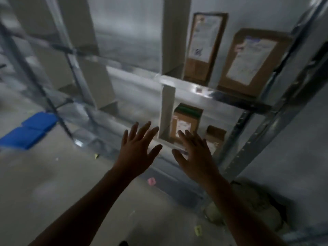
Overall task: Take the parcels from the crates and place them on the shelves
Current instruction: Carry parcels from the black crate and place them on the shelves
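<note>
While both hands (137, 153) (196, 156) hover spread and empty, a parcel (185, 124) stands upright on the lower shelf (179, 148) just beyond the right hand's fingertips (181, 133), nearer than the left's.

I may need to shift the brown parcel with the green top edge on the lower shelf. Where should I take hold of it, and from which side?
Take the brown parcel with the green top edge by its two narrow vertical sides, coming straight in from the open shelf front. It stands upright, label forward, with the white divider close on its left, so that side looks tight. Both the left hand and right hand are open and empty.
</note>
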A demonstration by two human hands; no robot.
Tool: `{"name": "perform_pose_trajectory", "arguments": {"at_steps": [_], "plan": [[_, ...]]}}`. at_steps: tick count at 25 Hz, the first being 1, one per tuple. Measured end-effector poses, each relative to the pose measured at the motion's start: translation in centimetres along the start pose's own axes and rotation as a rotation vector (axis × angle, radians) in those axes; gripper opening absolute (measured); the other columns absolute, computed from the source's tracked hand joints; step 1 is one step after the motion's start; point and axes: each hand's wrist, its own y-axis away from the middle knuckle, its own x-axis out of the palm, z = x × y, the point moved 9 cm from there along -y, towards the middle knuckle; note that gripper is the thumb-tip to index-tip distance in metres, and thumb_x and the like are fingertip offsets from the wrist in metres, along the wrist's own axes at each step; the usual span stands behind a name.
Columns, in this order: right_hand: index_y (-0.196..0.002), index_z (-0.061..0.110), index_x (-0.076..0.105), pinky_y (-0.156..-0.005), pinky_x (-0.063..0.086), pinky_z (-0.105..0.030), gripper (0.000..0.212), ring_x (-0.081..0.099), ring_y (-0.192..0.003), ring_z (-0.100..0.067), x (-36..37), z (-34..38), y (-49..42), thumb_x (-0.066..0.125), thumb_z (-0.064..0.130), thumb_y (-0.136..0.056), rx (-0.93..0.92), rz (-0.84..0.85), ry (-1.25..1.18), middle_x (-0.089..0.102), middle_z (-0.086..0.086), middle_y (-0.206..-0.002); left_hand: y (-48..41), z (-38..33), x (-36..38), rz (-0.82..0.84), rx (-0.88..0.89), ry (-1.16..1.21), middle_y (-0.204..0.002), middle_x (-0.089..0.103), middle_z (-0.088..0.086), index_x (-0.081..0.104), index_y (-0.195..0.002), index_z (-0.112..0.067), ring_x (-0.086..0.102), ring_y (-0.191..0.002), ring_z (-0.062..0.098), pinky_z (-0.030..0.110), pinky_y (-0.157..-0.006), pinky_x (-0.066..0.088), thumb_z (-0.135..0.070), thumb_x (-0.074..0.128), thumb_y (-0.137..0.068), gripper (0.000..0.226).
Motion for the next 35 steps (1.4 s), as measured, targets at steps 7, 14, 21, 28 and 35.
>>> {"name": "perform_pose_trajectory", "arguments": {"at_steps": [7,14,21,28,35], "plan": [[-0.163,0.034,0.015,-0.128,0.003,-0.052,0.072,0.003,-0.159,-0.021,15.8,12.6,3.3,0.032,0.066,-0.1,-0.18,0.357,0.063,0.014,0.001,-0.172,17.4,16.1,-1.3,0.121,-0.382,-0.068,-0.171,0.011,-0.006,0.02,-0.16,-0.043,0.0,-0.158,0.028,0.055,-0.125,0.004,-0.073,0.025,-0.094,0.073],[-0.163,0.034,0.017,-0.127,-0.005,-0.052,0.079,0.0,-0.159,-0.022,30.7,34.3,7.3,0.014,0.073,-0.095,-0.433,0.561,0.112,0.017,0.001,-0.171,34.4,33.7,-8.9,0.114,-0.691,-0.159,-0.172,0.004,-0.007,0.009,-0.162,-0.041,-0.007,-0.158,0.029,0.054,-0.125,-0.002,-0.071,0.017,-0.096,0.072],[-0.163,0.035,0.014,-0.128,0.0,-0.051,0.072,0.001,-0.159,-0.022,41.8,52.3,10.0,0.022,0.069,-0.1,-0.646,0.69,0.151,0.015,0.0,-0.172,47.9,47.5,-17.2,-0.01,-0.949,-0.116,-0.172,0.003,-0.007,0.008,-0.16,-0.043,-0.007,-0.158,0.029,0.052,-0.124,-0.004,-0.07,0.022,-0.098,0.069],[-0.163,0.036,0.013,-0.125,-0.009,-0.046,0.082,-0.014,-0.158,-0.021,50.0,64.9,8.4,0.008,0.076,-0.092,-0.788,0.713,0.084,0.011,0.001,-0.172,54.0,58.2,-22.0,-0.013,-1.137,-0.146,-0.172,0.0,-0.006,0.005,-0.16,-0.042,-0.011,-0.157,0.029,0.053,-0.125,-0.005,-0.071,0.022,-0.097,0.071],[-0.164,0.032,0.01,-0.126,-0.004,-0.049,0.086,-0.008,-0.159,-0.023,60.6,77.5,-0.5,0.006,0.076,-0.09,-0.838,0.773,-0.001,0.011,-0.001,-0.172,51.8,74.2,-28.6,0.013,-1.185,-0.248,-0.172,0.002,-0.006,0.008,-0.16,-0.046,-0.008,-0.157,0.029,0.054,-0.125,-0.003,-0.07,0.023,-0.099,0.067]]}}
